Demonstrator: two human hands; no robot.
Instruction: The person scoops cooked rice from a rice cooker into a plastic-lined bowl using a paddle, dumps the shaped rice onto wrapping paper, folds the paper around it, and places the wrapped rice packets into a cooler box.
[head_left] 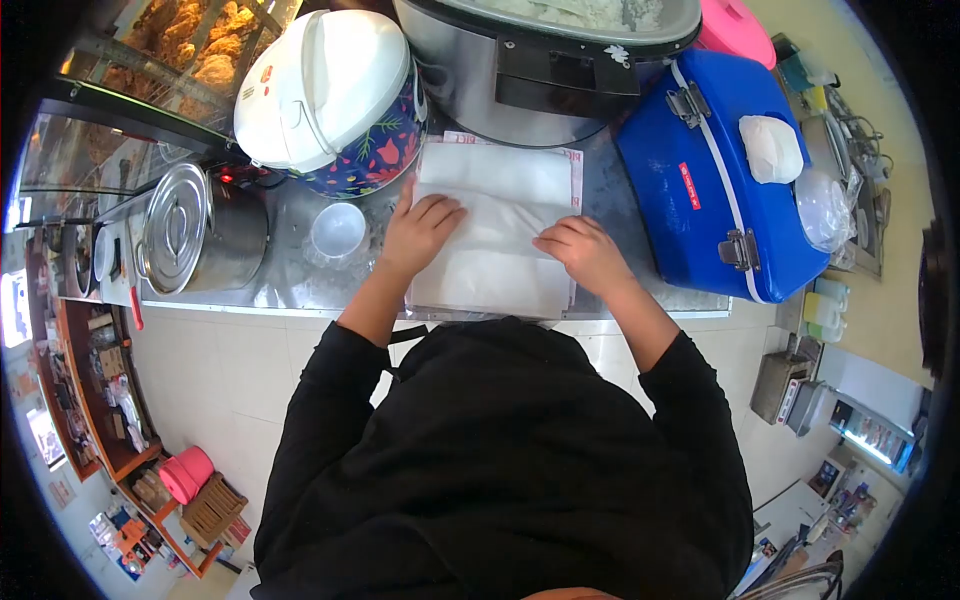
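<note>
My left hand [420, 238] lies fingers-spread on a creased white sheet [497, 217] atop a paper stack [490, 285] on the steel counter [290, 270]; my right hand [588, 252] curls at its edge, pinch impossible to tell. An uneven tug could tear it.

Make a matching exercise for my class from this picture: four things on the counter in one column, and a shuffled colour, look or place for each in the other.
Things
1. white sheets
2. cooler box
3. lidded pot
4. round container

Descriptions
A. bright blue, with metal latches
B. flower-patterned below a white lid
C. touched by the left hand and the right hand
D. silver, left of the small white bowl

Right pairs: 1-C, 2-A, 3-D, 4-B
</note>
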